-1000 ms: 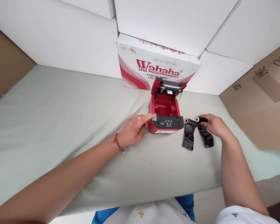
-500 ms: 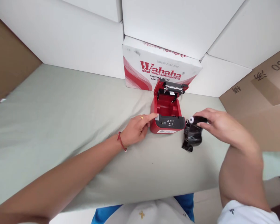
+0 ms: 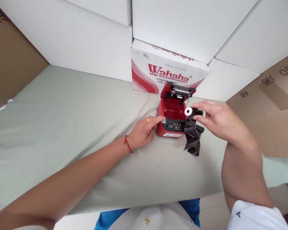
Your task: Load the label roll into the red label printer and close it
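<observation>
A red label printer [image 3: 173,134] with a black control panel stands on the cloth, its lid [image 3: 178,90] raised and its red bay [image 3: 174,108] bare. My left hand [image 3: 144,131] rests against the printer's front left corner. Its index finger is stretched onto the panel edge by a small pale patch, and the other fingers are curled. Between thumb and fingers, my right hand [image 3: 212,116] grips a black ribbon roll [image 3: 197,111] with a white core end, just right of the bay. A crumpled length of dark film [image 3: 193,135] hangs from it, overlapping the panel's right end.
Behind the printer stands a Wahaha carton [image 3: 146,70], close to the raised lid. White boxes [image 3: 91,38] form a wall at the back. Brown cartons flank the left [image 3: 14,60] and right [image 3: 276,111] sides. Pale green cloth [image 3: 86,105] with wrinkles covers the table.
My right hand has moved left and slightly up with the ribbon roll, bringing its white core end beside the open bay. The film now hangs stretched below it. My left hand keeps its place on the printer.
</observation>
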`<state>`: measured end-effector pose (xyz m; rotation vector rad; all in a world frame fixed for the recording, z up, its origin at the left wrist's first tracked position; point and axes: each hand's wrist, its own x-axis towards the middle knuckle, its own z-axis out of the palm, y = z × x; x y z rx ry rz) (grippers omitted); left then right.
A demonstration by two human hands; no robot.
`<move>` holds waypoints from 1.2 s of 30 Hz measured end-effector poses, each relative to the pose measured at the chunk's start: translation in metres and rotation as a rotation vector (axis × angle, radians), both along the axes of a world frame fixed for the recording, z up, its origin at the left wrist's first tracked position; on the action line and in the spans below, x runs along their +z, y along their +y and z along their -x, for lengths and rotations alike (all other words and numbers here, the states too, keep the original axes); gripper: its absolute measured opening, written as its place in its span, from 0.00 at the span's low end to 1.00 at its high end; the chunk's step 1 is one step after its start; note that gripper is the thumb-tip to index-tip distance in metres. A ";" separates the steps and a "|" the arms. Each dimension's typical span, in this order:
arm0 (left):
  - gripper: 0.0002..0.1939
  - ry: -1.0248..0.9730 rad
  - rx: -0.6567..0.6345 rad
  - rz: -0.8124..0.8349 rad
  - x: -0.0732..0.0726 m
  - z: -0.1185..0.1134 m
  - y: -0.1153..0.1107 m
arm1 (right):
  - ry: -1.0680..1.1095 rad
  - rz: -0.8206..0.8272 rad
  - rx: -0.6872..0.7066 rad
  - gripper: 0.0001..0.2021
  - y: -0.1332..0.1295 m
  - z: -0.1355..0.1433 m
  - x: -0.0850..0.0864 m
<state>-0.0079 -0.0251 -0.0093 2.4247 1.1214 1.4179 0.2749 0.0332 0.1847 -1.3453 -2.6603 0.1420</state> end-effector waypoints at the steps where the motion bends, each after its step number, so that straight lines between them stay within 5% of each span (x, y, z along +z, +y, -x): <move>1: 0.38 0.010 0.015 -0.015 0.000 0.000 0.000 | -0.019 -0.003 0.019 0.18 0.005 0.010 -0.005; 8: 0.42 0.000 0.184 -0.248 0.005 -0.009 -0.009 | -0.286 0.063 -0.032 0.23 0.035 0.070 -0.035; 20: 0.39 0.155 -0.019 -0.279 0.009 -0.020 -0.016 | -0.279 0.084 -0.054 0.19 0.050 0.092 -0.061; 25: 0.40 0.146 -0.050 -0.255 0.009 -0.019 -0.015 | -0.197 0.107 0.000 0.18 0.041 0.085 -0.054; 29: 0.38 0.139 -0.068 -0.248 0.008 -0.018 -0.015 | 0.094 0.130 0.059 0.14 0.023 0.071 -0.034; 32: 0.38 0.140 -0.077 -0.223 0.007 -0.017 -0.013 | 0.368 -0.086 -0.018 0.17 0.026 0.061 -0.025; 36: 0.34 0.140 -0.051 -0.268 0.008 -0.017 -0.013 | 0.316 -0.337 0.030 0.25 0.053 0.052 -0.036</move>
